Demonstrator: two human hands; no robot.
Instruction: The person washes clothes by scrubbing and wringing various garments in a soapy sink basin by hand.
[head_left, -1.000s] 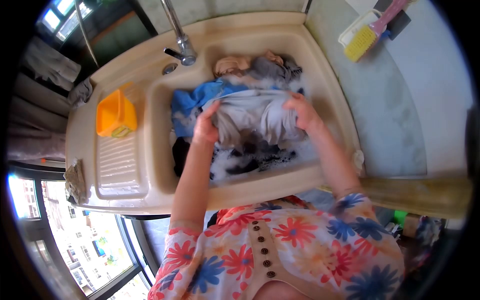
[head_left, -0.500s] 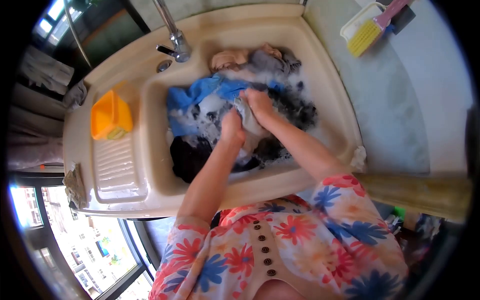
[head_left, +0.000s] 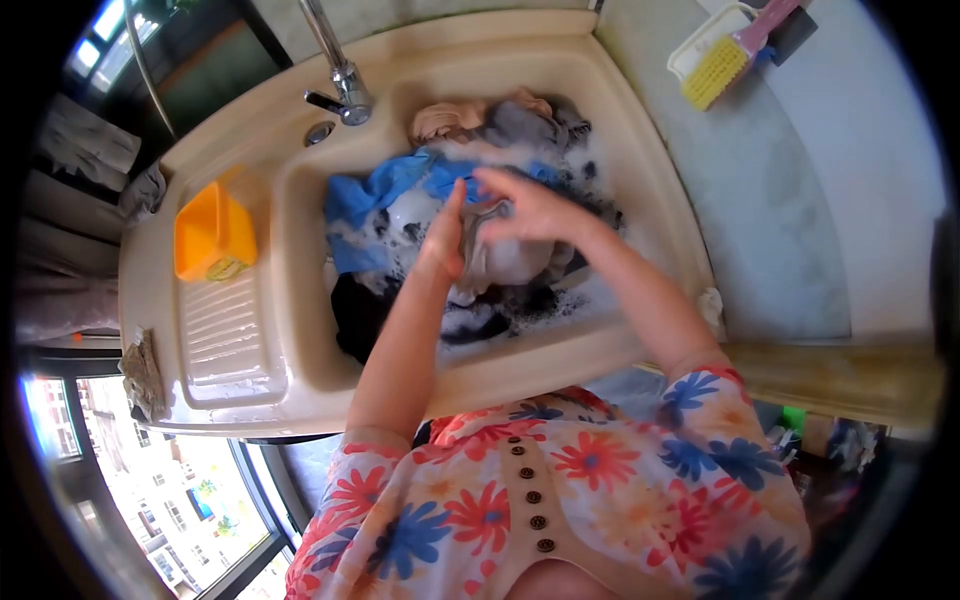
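My left hand (head_left: 446,236) is over the sudsy sink, its fingers straight, at the left edge of a light grey wet cloth (head_left: 512,262). Opposite it, my right hand (head_left: 535,208) is open above the same cloth, fingers apart and slightly blurred. The grey cloth lies bunched in the foamy water below both palms. Just behind the hands a blue cloth (head_left: 375,198) spreads across the basin. A black cloth (head_left: 358,312) lies at the front left. Against the back of the basin rest a peach cloth (head_left: 445,120) and a grey garment (head_left: 522,125).
The beige sink (head_left: 655,165) has a chrome faucet (head_left: 348,92) at its back. On the ribbed drainboard (head_left: 232,345) to the left stands an orange container (head_left: 215,235). A brush with yellow bristles (head_left: 716,74) lies on the right ledge. A crumpled rag (head_left: 141,375) hangs at the left edge.
Both hands were closed on the grey cloth; now they have let go and moved apart, fingers extended. The cloth is spread wider in the water.
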